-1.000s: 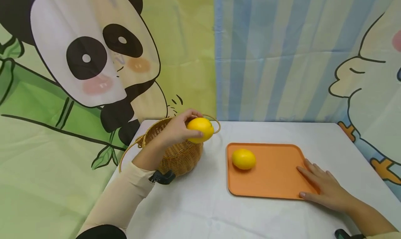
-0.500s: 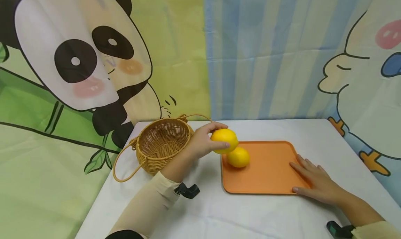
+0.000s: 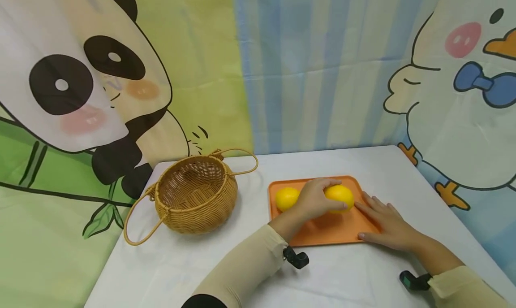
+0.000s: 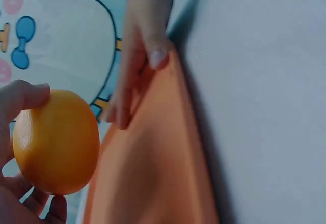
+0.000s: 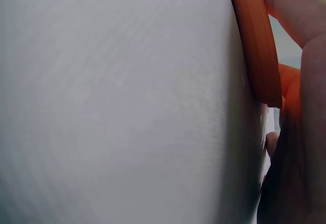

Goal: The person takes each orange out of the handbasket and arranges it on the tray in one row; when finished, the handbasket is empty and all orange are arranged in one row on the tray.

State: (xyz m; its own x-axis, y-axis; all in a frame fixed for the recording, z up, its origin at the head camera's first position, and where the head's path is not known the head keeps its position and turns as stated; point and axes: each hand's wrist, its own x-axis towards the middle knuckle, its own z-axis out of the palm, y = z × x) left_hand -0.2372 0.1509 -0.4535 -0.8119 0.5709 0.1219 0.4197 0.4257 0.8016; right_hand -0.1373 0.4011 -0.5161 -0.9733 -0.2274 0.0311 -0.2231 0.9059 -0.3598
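My left hand holds a yellow lemon above the right half of an orange tray. In the left wrist view, the thumb and fingers curl round this lemon, and a gap shows between it and the tray. A second lemon lies at the tray's left end, partly hidden by the left hand. My right hand rests on the tray's right edge with its fingers spread and fairly straight. Its thumb touches the front right corner.
A round wicker basket with two looped handles stands left of the tray, and no fruit shows inside it. A white cloth covers the table. Printed curtains hang behind the table's back edge.
My left hand has carried the lemon rightward from the basket, past the other lemon, to over the tray's right half. My right hand has stayed at the tray's edge. The head view has shifted right.
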